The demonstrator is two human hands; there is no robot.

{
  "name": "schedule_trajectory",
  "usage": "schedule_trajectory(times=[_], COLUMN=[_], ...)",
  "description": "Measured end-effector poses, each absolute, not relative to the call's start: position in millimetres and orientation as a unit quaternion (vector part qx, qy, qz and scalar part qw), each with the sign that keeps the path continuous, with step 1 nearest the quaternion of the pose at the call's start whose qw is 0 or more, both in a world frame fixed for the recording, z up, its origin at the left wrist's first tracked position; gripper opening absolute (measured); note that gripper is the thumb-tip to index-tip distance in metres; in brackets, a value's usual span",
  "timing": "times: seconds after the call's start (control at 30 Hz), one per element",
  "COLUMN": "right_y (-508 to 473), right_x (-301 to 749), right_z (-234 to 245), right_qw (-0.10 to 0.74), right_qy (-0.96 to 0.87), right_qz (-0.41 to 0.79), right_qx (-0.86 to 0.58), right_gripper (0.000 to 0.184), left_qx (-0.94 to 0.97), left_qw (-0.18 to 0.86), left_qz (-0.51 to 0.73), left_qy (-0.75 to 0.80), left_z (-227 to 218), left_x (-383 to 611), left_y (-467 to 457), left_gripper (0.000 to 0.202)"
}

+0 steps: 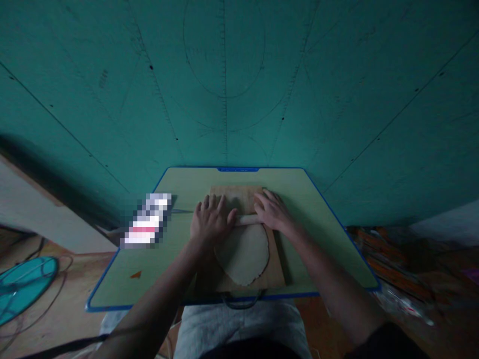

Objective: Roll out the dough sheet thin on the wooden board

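A pale flattened sheet of dough or clay lies on a brown wooden board, which rests on a light green table with a blue rim. Across the far end of the sheet lies a thin light roller. My left hand presses flat on the roller's left end, fingers stretched out forward. At the roller's right end my right hand lies the same way, fingers extended.
A blurred-out object sits on the table's left side, with a small orange scrap near the front left. A teal mat-like wall rises behind. A teal fan stands on the floor at left, clutter at right.
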State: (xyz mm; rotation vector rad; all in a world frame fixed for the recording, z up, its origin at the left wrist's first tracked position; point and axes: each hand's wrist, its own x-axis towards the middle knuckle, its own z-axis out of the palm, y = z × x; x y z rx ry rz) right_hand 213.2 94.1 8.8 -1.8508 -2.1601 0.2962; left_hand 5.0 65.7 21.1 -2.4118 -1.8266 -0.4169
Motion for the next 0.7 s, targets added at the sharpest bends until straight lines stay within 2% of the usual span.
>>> schedule_trajectory(times=[0.17, 0.37, 0.5, 0.63, 0.7], right_y=[109.1, 55.1, 26.8, 42.7, 60.9], right_x=[213.1, 218.8, 221.6, 216.8, 212.2], right_z=[8.8, 6.2, 6.8, 14.5, 21.9], right_qw=[0.129, 0.165, 0.165, 0.138, 0.109], right_qy=[-0.743, -0.785, -0.798, -0.775, -0.758], right_qz=[0.118, 0.042, 0.037, 0.042, 0.050], right_qx=[-0.646, -0.596, -0.579, -0.615, -0.642], right_gripper=[0.051, 0.050, 0.049, 0.049, 0.049], left_qx=[-0.772, -0.782, -0.798, -0.802, -0.775], left_qw=[0.018, 0.035, 0.034, -0.026, -0.051], left_qz=[-0.127, -0.157, -0.163, -0.137, -0.171], left_qy=[-0.623, -0.602, -0.579, -0.581, -0.606], left_z=[22.5, 16.0, 13.8, 27.4, 38.7], left_x=[8.2, 8.2, 4.7, 1.0, -0.9], left_y=[74.5, 28.8, 4.5, 28.5, 54.3], left_gripper=[0.062, 0.059, 0.055, 0.048, 0.042])
